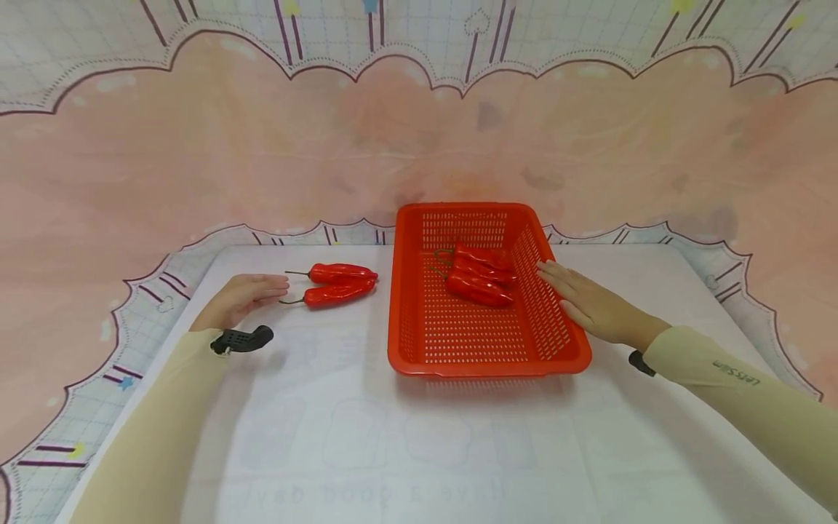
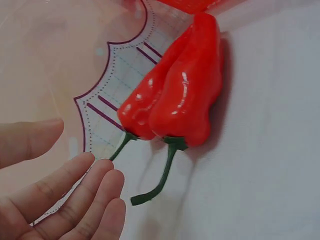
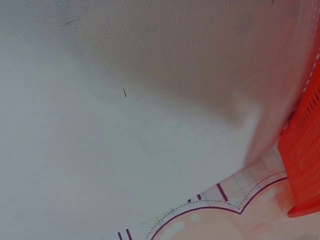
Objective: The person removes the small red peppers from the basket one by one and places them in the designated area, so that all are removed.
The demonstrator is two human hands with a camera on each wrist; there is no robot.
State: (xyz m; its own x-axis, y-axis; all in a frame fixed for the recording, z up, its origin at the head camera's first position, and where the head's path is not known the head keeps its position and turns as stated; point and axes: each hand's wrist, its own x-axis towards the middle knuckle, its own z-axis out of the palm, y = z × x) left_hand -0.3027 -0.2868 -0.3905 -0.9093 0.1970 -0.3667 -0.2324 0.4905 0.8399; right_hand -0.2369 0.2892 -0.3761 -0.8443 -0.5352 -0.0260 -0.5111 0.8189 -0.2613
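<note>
Two red peppers with green stems lie side by side on the white tabletop, the nearer pepper and the farther pepper. My left hand is just left of their stems, fingers extended and thumb apart in the left wrist view, with nothing held. To the right stands a red plastic basket with perforated walls. Several red peppers lie together inside it, toward the back. My right hand is at the basket's right rim, fingers straight and resting along it. The right wrist view does not show the right hand.
A white cloth with faint printing covers the table. Behind it hangs a patterned pink curtain with a scalloped border. Black wrist straps with cameras sit over the beige sleeves.
</note>
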